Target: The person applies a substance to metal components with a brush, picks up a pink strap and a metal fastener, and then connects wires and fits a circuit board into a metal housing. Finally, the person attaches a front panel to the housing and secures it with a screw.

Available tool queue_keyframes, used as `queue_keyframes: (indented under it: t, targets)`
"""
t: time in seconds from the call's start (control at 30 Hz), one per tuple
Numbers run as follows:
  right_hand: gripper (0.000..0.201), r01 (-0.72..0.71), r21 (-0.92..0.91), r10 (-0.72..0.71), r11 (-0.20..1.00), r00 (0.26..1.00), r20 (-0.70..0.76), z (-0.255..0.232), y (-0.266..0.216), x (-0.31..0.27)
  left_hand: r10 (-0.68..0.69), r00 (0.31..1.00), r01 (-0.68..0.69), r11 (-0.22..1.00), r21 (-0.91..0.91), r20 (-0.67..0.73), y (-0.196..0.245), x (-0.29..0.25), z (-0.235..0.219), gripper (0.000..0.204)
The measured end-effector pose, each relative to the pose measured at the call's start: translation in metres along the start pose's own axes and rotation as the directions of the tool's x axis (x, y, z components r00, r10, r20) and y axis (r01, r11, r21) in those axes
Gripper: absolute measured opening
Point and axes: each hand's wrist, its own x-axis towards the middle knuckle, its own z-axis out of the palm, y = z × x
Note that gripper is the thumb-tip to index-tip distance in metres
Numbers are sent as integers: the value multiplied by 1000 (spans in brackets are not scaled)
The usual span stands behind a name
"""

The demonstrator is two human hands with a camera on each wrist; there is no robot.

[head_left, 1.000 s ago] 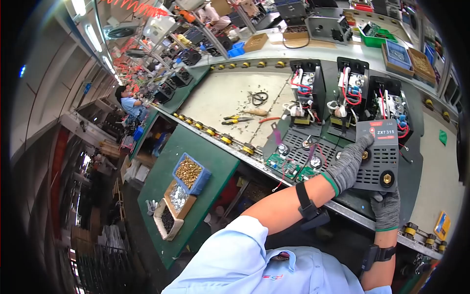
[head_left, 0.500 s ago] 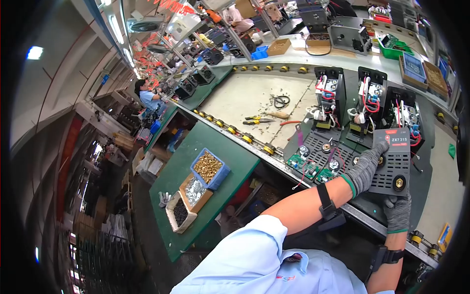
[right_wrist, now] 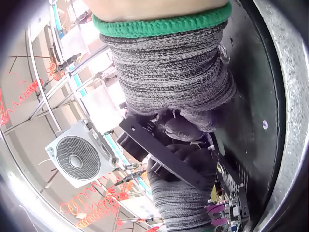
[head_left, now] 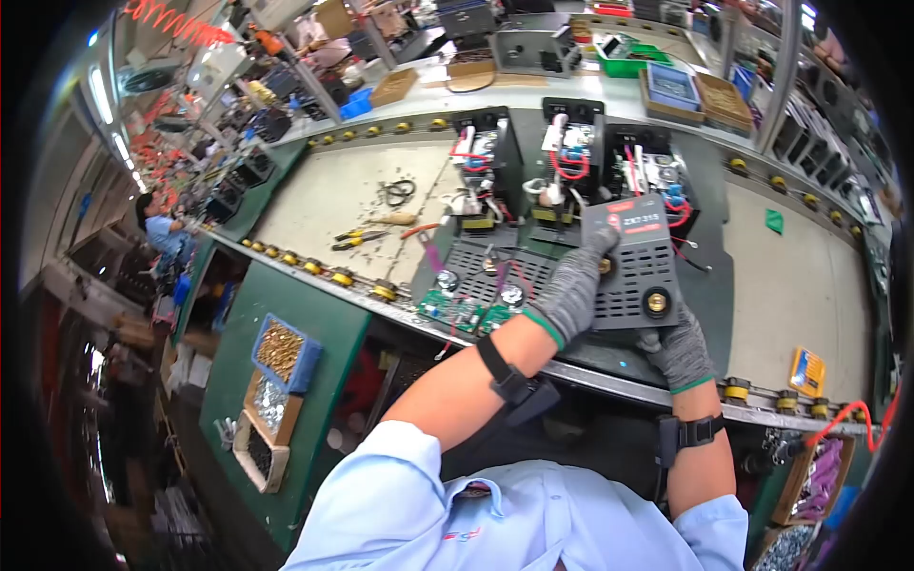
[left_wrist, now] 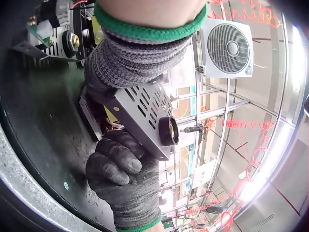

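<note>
A grey slotted panel [head_left: 633, 271] marked ZX7 315 is held tilted over the dark green board in the head view. The gloved left hand [head_left: 574, 290] grips its left side. At its lower right edge, the gloved right hand [head_left: 684, 347] holds it with curled fingers. In the left wrist view the panel [left_wrist: 140, 113] has a round black socket [left_wrist: 168, 131] on its face, with the right hand [left_wrist: 123, 179] at its lower edge. The right wrist view shows the panel's edge [right_wrist: 161, 154] between both hands. Behind it stands an open unit with red wires [head_left: 652, 171].
Two more open units [head_left: 484, 167] [head_left: 571, 157] stand on the board, beside green circuit boards [head_left: 447, 309] and flat slotted panels. Yellow-handled pliers [head_left: 360, 238] lie on the conveyor at left. Bins of small parts [head_left: 286, 354] sit on the lower-left table.
The head view has swung, so the bench appears farther left and the right-hand conveyor shows more. Both hands still hold the panel, which now looks more tilted.
</note>
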Motion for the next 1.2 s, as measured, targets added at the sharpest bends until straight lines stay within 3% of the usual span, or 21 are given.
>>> queue_keyframes:
  t: [0.03, 0.07, 0.1, 0.13, 0.17, 0.2, 0.23, 0.37, 0.4, 0.43, 0.5, 0.53, 0.57, 0.6, 0.63, 0.7, 0.83, 0.9, 0.97, 1.03, 1.2]
  targets:
    - [47, 78, -530, -143, 844, 986, -82, 14, -8, -4, 2, 999, -1, 999, 35, -35, 4, -4, 3, 46]
    - [47, 77, -536, -149, 841, 985, -92, 11, -11, -4, -4, 1000, 5, 999, 35, -23, 4, -4, 5, 46]
    - [49, -25, 67, 29, 997, 998, -60, 8, -10, -2, -6, 999, 8, 1000, 30, -53, 5, -3, 6, 47]
    - [52, -162, 636, 150, 754, 986, 73, 4, -7, -1, -11, 996, 14, 1000, 25, -86, 4, -3, 7, 47]
    - [52, -152, 639, 148, 754, 987, 60, 4, 0, 1, -23, 997, 25, 999, 28, -79, 3, -1, 5, 47]
    - [42, -21, 360, 41, 933, 998, -48, 8, 9, 4, -30, 999, 30, 1000, 5, -28, 2, 2, 2, 47]
    - [33, 94, 28, -91, 995, 990, -111, 12, 14, 5, -32, 999, 33, 999, -21, 22, 1, 4, 0, 48]
    - [31, -21, 248, 53, 969, 991, -122, 20, 8, 7, -24, 997, 28, 999, 42, -78, 5, -4, 6, 51]
    - [33, 22, 74, -11, 997, 990, -143, 31, -6, -1, 2, 995, 6, 997, 78, -95, 4, -3, 5, 52]
    - [33, 21, 74, -10, 997, 989, -145, 29, -6, -3, 0, 995, 8, 997, 78, -95, 3, -3, 6, 52]
    - [34, -96, 579, 167, 810, 984, -70, 23, -11, -5, -11, 994, 17, 998, 53, -113, 3, -3, 10, 52]
    - [34, -93, 579, 168, 810, 983, -77, 26, -8, -4, -17, 994, 23, 998, 52, -110, 3, -4, 10, 52]
    - [35, 49, 177, -16, 983, 984, -178, 33, -1, -1, -34, 996, 37, 999, 35, -76, 3, -5, 9, 53]
    - [36, 167, -266, -221, 949, 957, -187, 37, 2, 1, -49, 998, 50, 999, 18, -43, 3, -5, 8, 54]
    - [36, 166, -267, -220, 949, 957, -188, 34, 0, 2, -50, 998, 50, 999, 16, -43, 2, -5, 9, 54]
    - [44, -22, 205, 64, 978, 978, -200, 30, -5, 6, -35, 998, 35, 999, -10, -56, 3, -5, 9, 50]
    - [26, 5, 128, 8, 992, 995, -99, 34, -20, -12, -21, 998, 23, 1000, 22, -56, -2, 5, 0, 51]
    - [23, -68, 459, 103, 886, 993, -52, 28, -25, -15, -18, 997, 21, 999, 29, -81, -2, 5, 1, 52]
    - [25, -79, 344, 111, 936, 991, -74, 12, -9, -10, 5, 994, 4, 997, 79, -107, -3, 4, 2, 52]
    - [28, -21, -5, 21, 1000, 999, 28, 1, 0, -8, -38, 997, 42, 998, 52, -73, -2, 6, 0, 51]
    - [25, -92, 405, 154, 910, 980, -123, 43, -26, -8, -10, 996, 14, 998, 53, -85, -1, 5, -1, 52]
